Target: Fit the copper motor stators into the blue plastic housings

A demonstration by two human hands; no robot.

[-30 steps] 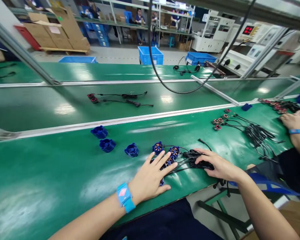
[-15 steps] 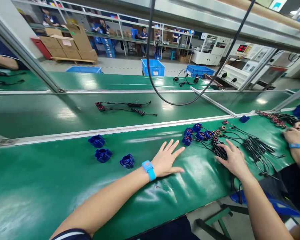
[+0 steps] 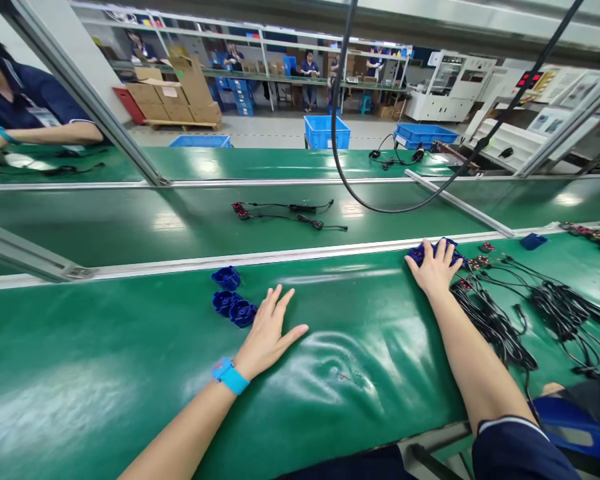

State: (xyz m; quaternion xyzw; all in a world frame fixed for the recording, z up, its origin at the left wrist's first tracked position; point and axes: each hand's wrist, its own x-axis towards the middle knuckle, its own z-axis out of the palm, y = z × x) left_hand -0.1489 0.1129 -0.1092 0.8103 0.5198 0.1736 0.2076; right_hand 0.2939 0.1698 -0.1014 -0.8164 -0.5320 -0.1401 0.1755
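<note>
My left hand (image 3: 267,333) lies on the green mat with its fingers spread and nothing in it. Its fingertips are right beside a blue plastic housing (image 3: 243,313), which sits against a second blue housing (image 3: 225,303). Just behind them is a third blue housing (image 3: 226,278). Farther right, my right hand (image 3: 434,268) is open over a cluster of blue housings (image 3: 417,254), fingers spread across them and partly hiding them. To its right are small copper-wound parts (image 3: 479,262) with black cables (image 3: 495,327) bunched on the mat.
A metal rail (image 3: 280,257) runs behind the mat. On the lower strip beyond it lie two black cables (image 3: 305,209) with red ends. A black cable loop (image 3: 347,180) hangs in front. More cables (image 3: 560,310) and a lone blue part (image 3: 533,241) lie right. A co-worker's arm (image 3: 55,133) is far left.
My right hand has moved from the black cables onto the blue housings. My left hand has shifted left, and the nearest housing now sits against another. The camera view has turned slightly left.
</note>
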